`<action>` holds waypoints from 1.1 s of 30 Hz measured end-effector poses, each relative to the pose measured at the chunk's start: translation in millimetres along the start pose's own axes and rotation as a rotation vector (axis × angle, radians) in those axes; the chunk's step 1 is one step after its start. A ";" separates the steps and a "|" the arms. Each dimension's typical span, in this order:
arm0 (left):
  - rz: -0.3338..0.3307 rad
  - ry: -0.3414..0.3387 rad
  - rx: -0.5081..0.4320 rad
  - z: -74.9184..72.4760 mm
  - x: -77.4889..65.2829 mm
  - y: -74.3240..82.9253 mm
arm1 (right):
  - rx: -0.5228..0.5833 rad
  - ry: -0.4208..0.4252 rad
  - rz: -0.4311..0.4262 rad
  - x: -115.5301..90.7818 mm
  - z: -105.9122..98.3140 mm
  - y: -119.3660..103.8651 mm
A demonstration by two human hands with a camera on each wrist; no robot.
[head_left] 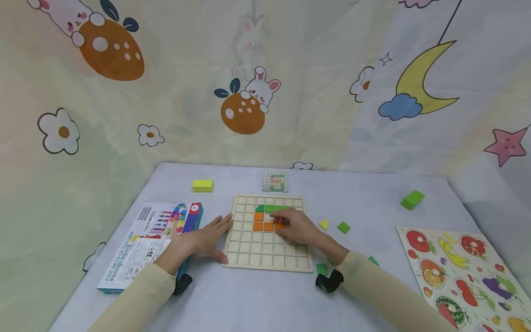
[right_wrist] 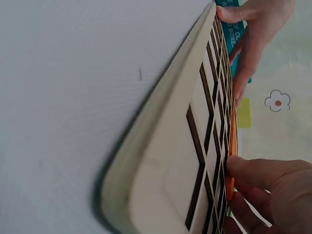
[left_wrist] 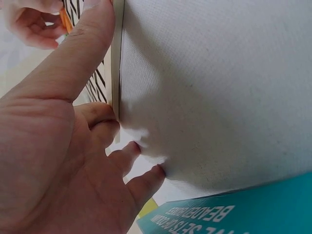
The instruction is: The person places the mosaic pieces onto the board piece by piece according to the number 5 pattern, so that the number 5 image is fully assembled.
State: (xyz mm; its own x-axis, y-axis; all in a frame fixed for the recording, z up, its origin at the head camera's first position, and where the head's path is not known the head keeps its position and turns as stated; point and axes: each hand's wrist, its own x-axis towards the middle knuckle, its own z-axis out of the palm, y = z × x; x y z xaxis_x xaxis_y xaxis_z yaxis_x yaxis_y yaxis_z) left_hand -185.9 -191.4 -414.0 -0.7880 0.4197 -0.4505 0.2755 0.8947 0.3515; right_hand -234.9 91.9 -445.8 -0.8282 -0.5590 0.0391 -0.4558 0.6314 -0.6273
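A pale wooden grid board [head_left: 265, 258] lies in the middle of the white table. In its upper part are a row of green tiles [head_left: 269, 208] with a rounded one at the left end, and several orange square tiles [head_left: 258, 226] below. My left hand [head_left: 209, 237] rests along the board's left edge, fingers spread and thumb near the lower corner. Over the orange tiles, my right hand [head_left: 299, 227] has its thumb and fingers curled together. An orange tile [right_wrist: 230, 187] shows between that thumb and fingers in the right wrist view, close against the board.
Left stands a printed box [head_left: 141, 249]; behind, a yellow block [head_left: 203, 186] and a small pattern card [head_left: 275, 181]. Right of the board lie a loose yellow tile [head_left: 323, 224] and several green tiles [head_left: 344, 227]. Farther right are a green block [head_left: 412, 199] and a fruit puzzle board [head_left: 452, 249].
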 end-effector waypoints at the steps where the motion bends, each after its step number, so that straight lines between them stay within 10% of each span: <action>1: 0.000 0.001 0.000 -0.4 0.4 0.5 | -0.002 0.007 0.009 0.0 0.1 -0.2; 14: 0.007 -0.006 -0.015 1.9 3.0 3.5 | 0.001 0.022 0.026 -11.4 -2.4 5.5; 33: -0.001 -0.005 -0.018 -0.4 0.2 3.0 | -0.113 0.218 0.266 -74.0 -62.6 63.7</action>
State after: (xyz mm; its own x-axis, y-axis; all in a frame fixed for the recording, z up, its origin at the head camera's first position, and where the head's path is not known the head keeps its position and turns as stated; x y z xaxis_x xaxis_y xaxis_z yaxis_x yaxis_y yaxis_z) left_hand -185.4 -188.7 -412.7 -0.7854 0.4195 -0.4551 0.2644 0.8922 0.3661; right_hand -223.0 207.1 -439.9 -0.9673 -0.2468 0.0588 -0.2379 0.8019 -0.5480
